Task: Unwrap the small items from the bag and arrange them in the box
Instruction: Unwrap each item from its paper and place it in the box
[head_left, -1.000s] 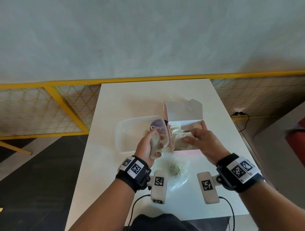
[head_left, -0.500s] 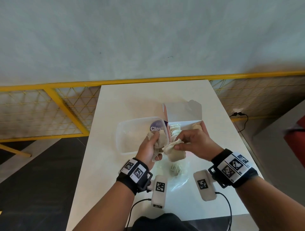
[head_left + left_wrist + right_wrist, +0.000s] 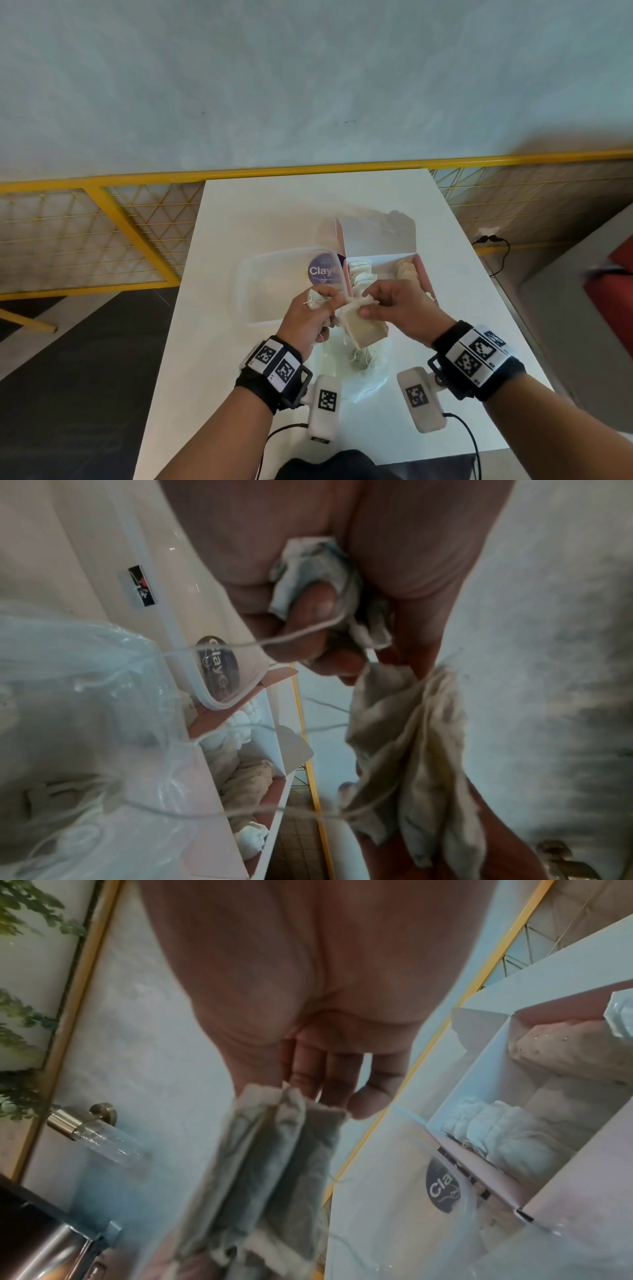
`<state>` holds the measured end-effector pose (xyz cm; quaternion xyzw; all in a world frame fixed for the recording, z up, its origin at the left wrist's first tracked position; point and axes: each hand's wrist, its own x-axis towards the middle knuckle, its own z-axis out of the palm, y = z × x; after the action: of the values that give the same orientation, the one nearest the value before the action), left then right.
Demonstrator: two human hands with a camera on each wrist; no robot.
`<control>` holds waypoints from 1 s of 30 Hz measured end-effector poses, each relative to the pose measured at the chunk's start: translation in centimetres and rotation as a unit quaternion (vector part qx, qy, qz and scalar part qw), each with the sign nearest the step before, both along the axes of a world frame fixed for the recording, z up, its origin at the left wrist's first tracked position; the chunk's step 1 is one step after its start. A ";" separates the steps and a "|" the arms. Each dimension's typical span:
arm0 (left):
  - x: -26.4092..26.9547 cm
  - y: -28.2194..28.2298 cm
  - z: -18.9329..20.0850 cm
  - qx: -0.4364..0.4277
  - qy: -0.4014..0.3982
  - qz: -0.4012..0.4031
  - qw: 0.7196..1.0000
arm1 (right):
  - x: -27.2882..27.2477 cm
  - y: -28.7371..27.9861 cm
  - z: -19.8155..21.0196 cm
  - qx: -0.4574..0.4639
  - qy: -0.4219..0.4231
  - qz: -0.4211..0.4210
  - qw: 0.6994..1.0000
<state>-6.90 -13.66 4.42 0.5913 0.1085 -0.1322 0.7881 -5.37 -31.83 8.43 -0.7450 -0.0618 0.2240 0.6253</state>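
Observation:
A beige cloth pouch (image 3: 364, 327) hangs between both hands, just in front of the pink box (image 3: 424, 274). My left hand (image 3: 329, 305) grips its left end and also keeps a small crumpled cloth with a string (image 3: 308, 569) curled in the palm. My right hand (image 3: 368, 303) pinches the pouch's top edge (image 3: 274, 1164) between thumb and fingers. The open box holds rolled pouches at its left side (image 3: 359, 274) and one at the right (image 3: 406, 270). Below the hands a clear plastic bag (image 3: 363, 377) lies on the table with more bundles inside.
A clear plastic container (image 3: 267, 291) with a purple "Clay" label stands left of the box, touching it. The white table (image 3: 274, 212) is narrow, with drops on both sides. A yellow mesh railing (image 3: 102, 219) runs behind. Cables hang at the near edge.
My right hand came out of the box toward the left hand. Both hands now hold the pouch, drawn out between them in front of the box.

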 end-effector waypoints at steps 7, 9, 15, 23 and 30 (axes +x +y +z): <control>0.3 0.8 -0.3 -0.012 -0.005 0.017 1.000 | -0.1 -0.9 -1.2 0.004 -0.004 -0.011 1.000; 0.5 0.8 -0.1 -0.033 0.001 0.024 0.999 | 0.0 -1.3 -1.7 0.001 0.022 -0.002 1.000; 0.5 0.4 -0.3 -0.071 0.016 -0.007 0.997 | 0.0 -0.6 -1.6 0.036 0.099 0.042 0.994; 0.3 1.5 -0.8 0.059 0.008 -0.035 0.998 | 0.4 -0.8 -1.0 -0.010 0.026 -0.028 0.999; 1.0 1.8 0.5 0.148 -0.085 -0.122 0.978 | 0.4 -0.9 -0.3 -0.219 -0.048 0.109 0.969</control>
<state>-5.90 -11.85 4.97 0.7195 -0.0136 -0.1593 0.6758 -4.95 -32.74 8.10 -0.8624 -0.1220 0.2622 0.4154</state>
